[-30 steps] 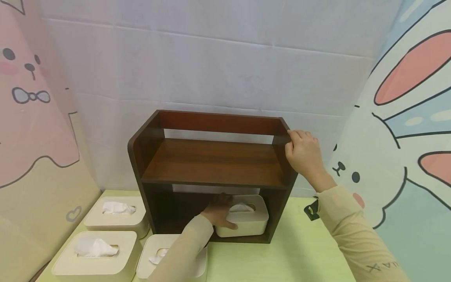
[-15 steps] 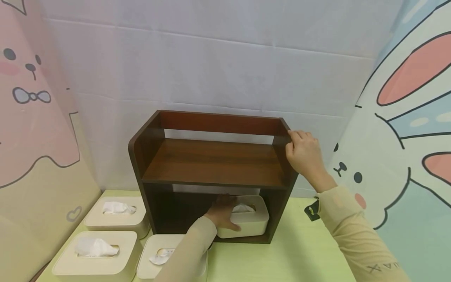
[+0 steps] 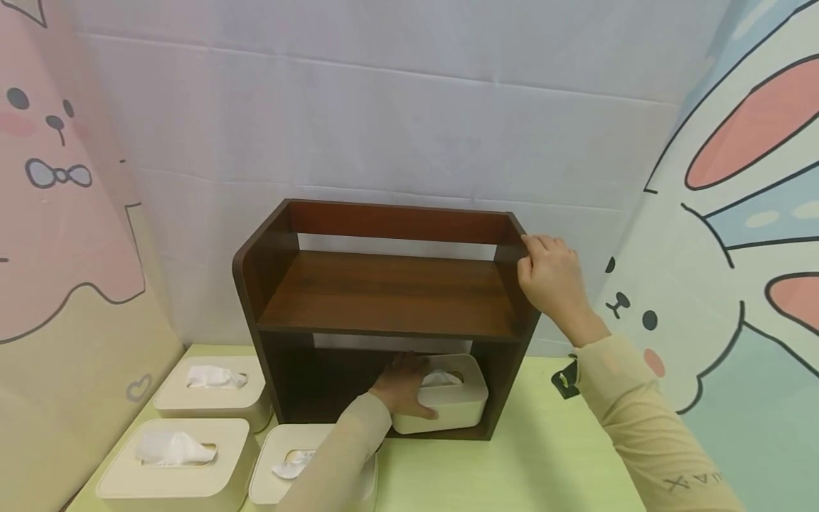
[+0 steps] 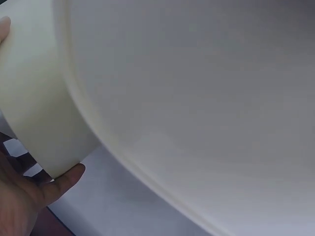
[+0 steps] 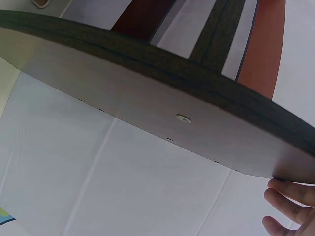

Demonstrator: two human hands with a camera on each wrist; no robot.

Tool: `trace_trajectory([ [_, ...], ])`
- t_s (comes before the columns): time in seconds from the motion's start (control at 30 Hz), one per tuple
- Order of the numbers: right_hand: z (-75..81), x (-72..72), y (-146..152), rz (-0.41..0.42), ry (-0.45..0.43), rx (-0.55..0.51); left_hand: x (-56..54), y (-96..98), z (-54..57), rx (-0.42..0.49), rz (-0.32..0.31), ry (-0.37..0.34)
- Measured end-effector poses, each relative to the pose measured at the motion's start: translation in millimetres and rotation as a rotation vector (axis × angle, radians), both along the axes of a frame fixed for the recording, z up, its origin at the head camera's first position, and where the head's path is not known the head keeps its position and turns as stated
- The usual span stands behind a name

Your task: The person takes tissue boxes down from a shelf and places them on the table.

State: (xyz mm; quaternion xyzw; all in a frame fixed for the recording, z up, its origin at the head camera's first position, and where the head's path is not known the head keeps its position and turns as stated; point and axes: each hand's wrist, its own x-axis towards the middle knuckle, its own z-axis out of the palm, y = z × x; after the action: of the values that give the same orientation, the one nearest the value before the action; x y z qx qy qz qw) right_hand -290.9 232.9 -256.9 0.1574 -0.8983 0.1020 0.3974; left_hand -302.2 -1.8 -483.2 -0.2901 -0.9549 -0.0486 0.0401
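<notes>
My left hand (image 3: 403,387) grips the left end of a cream tissue box (image 3: 451,402) in the shelf's lower compartment. Its thumb lies along the box's front. In the left wrist view, the hand's fingers (image 4: 66,182) touch one edge of the pale box wall (image 4: 44,93). My right hand (image 3: 553,277) holds the upper edge of the dark brown shelf's (image 3: 390,291) right side panel. Fingertips (image 5: 280,189) meet that panel's far edge in the right wrist view.
Several more tissue boxes stand on the green table (image 3: 441,473): a rear-left one (image 3: 214,387), a front-left one (image 3: 173,466) and one (image 3: 275,469) partly under my left forearm. A small black object (image 3: 566,380) lies right of the shelf. Printed cloth hangs around.
From one second to half a second ago, my left hand and the tissue box shifted slightly right; since then they barely move. The right hand stays on the shelf panel.
</notes>
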Motion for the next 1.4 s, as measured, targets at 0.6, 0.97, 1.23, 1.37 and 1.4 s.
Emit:
trace_trajectory([
  [0.6,1.1,-1.0,-1.4,-0.007,0.000,0.002,15.2,-10.3,6.4,0.020,-0.068,0.079],
  [0.97,-0.1,-0.7,-2.6,0.002,-0.004,-0.009,35.0,-15.1,12.9,-0.051,-0.052,0.040],
  [1.23,0.1,-2.7,-3.5,0.006,0.000,-0.010,47.9,-16.3,11.8,-0.117,-0.054,0.048],
  [1.37,-0.2,-4.3,-2.4,0.008,0.015,-0.009,54.5,-15.0,10.4,-0.145,-0.070,0.058],
  [1.4,-0.3,-4.8,-2.1,0.009,0.016,-0.008,56.2,-14.5,10.2,-0.146,-0.074,0.060],
])
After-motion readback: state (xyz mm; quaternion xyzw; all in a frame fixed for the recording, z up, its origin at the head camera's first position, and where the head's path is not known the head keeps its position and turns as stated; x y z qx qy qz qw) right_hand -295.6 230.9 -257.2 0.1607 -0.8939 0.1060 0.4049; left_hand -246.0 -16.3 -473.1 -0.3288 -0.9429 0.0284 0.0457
